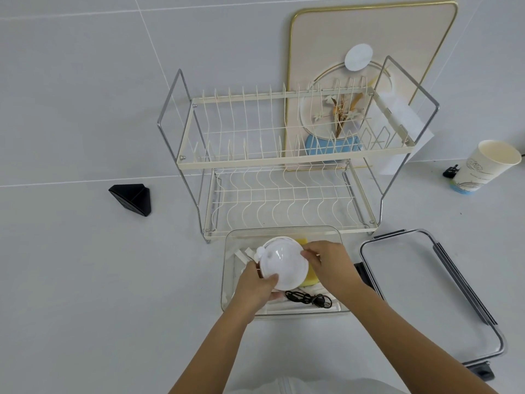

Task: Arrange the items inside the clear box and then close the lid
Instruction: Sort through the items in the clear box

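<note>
Standing at the back: a two-tier dish rack, with a gold-rimmed board leaning behind. Sitting at far right: a paper cup. Lying at left: a black wedge.

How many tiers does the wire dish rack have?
2: the upper tier with upright plate slots, and the lower tier beneath it, just behind the clear box. Both hold no dishes.

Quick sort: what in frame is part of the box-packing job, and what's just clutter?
Job:
clear box
round white container, held by left hand and right hand
yellow sponge
black cable
lid, off, right of box

Clutter:
dish rack
paper cup
black wedge
decorative board
</note>
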